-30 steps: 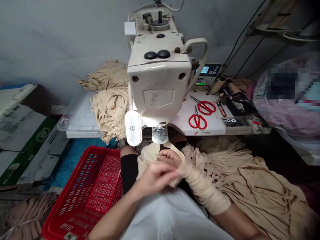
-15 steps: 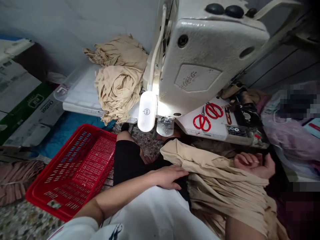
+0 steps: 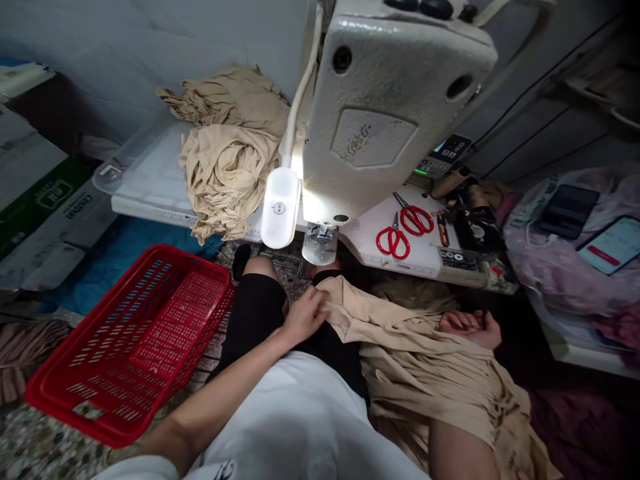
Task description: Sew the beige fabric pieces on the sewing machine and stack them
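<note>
Beige fabric pieces (image 3: 425, 373) lie in a gathered stack across my lap and over my right forearm. At the stack's left end, my left hand (image 3: 304, 317) is closed on the edge of the top beige fabric piece (image 3: 345, 307); its fingertips are partly hidden. My right hand (image 3: 473, 328) rests palm up at the stack's far right side, fingers loosely curled and thumb apart, with nothing visible in it. Just beyond my knees stands a sewing machine (image 3: 380, 120), its clear guard (image 3: 320, 247) beneath the head and a lit lamp (image 3: 281, 208) beside it.
More beige fabric (image 3: 227, 170) is piled on the machine table's left side. Red-handled scissors (image 3: 393, 241) lie on the right side. A red basket (image 3: 125, 347) stands on the floor at left. Phones (image 3: 613, 245) rest on a plastic bag (image 3: 540, 267) at right.
My left hand has moved forward and left from lying flat beside the fabric and now grips its edge. The right hand stays palm up under the stack's far side. The view has shifted slightly right.
</note>
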The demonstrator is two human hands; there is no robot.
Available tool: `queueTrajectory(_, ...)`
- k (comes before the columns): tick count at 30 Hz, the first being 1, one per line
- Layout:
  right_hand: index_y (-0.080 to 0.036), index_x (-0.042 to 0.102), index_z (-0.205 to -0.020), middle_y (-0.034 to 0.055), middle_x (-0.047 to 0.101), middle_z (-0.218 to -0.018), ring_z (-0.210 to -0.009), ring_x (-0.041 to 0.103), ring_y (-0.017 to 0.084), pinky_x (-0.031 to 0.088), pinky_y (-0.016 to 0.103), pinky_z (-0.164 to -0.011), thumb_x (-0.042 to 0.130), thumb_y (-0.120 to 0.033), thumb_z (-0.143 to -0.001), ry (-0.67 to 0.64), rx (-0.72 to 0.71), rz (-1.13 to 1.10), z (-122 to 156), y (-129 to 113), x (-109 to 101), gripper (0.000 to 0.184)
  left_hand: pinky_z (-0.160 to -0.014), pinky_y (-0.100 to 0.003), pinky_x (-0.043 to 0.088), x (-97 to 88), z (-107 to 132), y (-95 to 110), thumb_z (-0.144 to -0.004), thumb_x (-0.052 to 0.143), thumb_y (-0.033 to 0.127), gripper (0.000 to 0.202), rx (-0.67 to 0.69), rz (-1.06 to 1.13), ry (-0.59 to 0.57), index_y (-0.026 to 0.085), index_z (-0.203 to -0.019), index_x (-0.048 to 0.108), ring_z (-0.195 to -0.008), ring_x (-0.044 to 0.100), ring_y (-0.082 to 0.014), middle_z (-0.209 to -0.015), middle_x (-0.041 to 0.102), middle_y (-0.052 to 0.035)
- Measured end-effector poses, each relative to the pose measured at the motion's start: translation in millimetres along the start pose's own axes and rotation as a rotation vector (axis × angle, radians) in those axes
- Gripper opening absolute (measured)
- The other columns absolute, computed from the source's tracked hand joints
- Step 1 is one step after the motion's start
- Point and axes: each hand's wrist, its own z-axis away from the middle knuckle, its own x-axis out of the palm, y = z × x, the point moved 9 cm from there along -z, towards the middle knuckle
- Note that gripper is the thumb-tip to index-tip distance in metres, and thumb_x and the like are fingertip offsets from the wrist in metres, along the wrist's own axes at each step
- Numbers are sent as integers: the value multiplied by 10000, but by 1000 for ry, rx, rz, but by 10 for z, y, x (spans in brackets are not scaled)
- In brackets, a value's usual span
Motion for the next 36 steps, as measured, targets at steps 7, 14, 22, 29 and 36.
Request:
queueTrajectory(7, -287, 277, -459, -84, 120, -413, -394, 119, 107, 113, 380, -532, 515, -556, -734, -34, 194, -99, 7, 405, -35, 453, -758, -340, 561, -90, 166, -861, -885, 701, 422, 394, -316, 523, 117, 128, -1141, 645, -853, 679, -215, -935, 678, -87)
queueTrajectory(14, -282, 207, -461, -96, 95, -422, -410, 93, 92, 78, 379, -529, 547, -598, -766, -226, 215, -111, 290, 399, 254, 556, -572, -218, 503, 176, 27, -712, -758, 800, 587, 510, -324, 752, 98, 113, -885, 663, -655, 637, -133, -753, 690, -49)
queueTrajectory(22, -251, 522, -591, -93, 300, -443, -407, 248, 112, 247, 253, -410, 596, -368, -814, -381, 437, -395, 759, 240, 668, 262, -620, -225, 501, 21, 87, -178, -700, 892, 461, 433, -205, 834, 122, 145, -869, 649, -677, 619, -122, -777, 681, -9)
queueTrajectory(29, -211, 567, -623, -117, 300, -422, -364, 286, 72, 251, 166, -324, 716, -326, -781, -374, 628, -695, 1033, 165, 1039, 245, -598, -203, 482, 3, 192, -72, -659, 935, 373, 425, -207, 840, 105, 153, -850, 625, -667, 609, -107, -772, 680, 7)
queueTrajectory(36, -264, 601, -680, -53, 387, -443, -367, 389, 109, 303, 229, -309, 636, -252, -865, -248, 792, -994, 943, -290, 585, 189, -529, -191, 449, -110, 306, -235, -689, 905, 446, 521, -319, 740, 134, 156, -1039, 649, -609, 616, -107, -762, 657, 11)
